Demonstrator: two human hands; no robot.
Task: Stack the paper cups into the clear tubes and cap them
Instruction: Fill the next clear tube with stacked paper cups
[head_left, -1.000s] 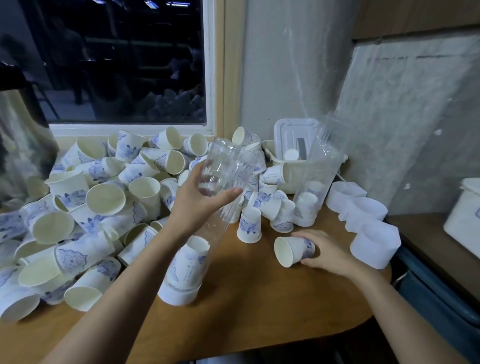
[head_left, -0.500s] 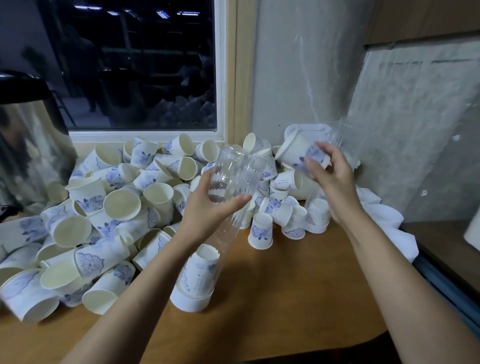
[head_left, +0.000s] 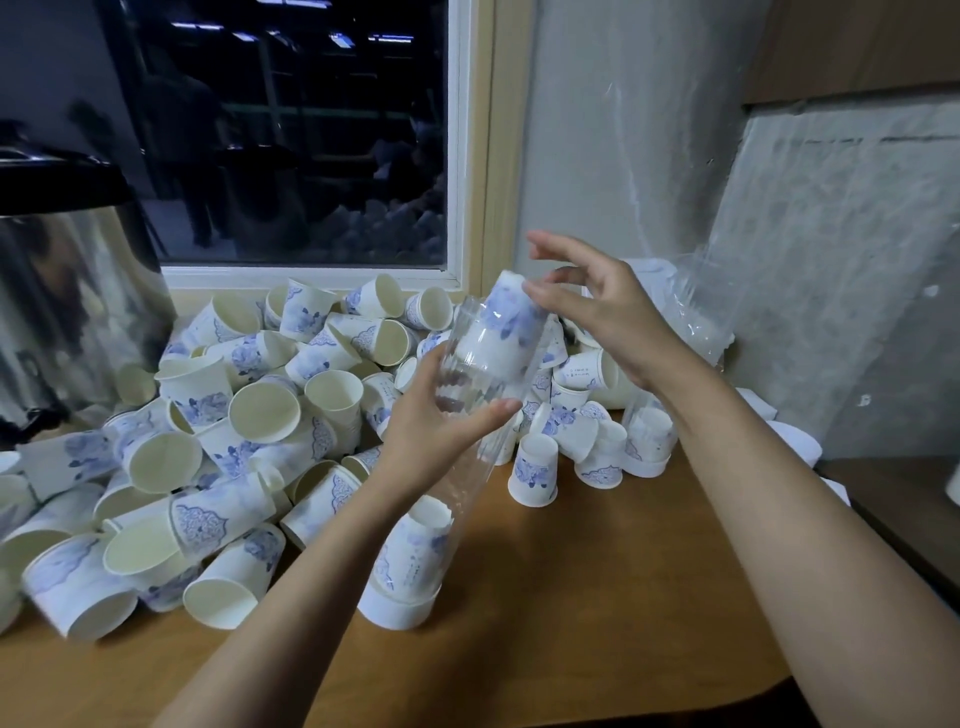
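Crowding wooden counter (head_left: 597, 597): heaped blue-printed white paper cups (head_left: 265, 410) | left grip (head_left: 431, 431) wraps tilted clear plastic tube (head_left: 462, 387) | right grip (head_left: 613, 322) spread, touching inverted cup (head_left: 505, 310).

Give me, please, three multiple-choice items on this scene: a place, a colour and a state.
1. Where is the cup that the right hand touches? A in the mouth of the clear tube; B on the windowsill; C on the floor.
2. What colour is the print on the loose paper cups? A red; B blue; C green.
3. How does the tube in the left hand stand? A lying flat; B capped on top; C tilted, base on the table.
Answers: A, its rim sits inside the tube's top; B, blue flowers show; C, it leans on its white base cap.
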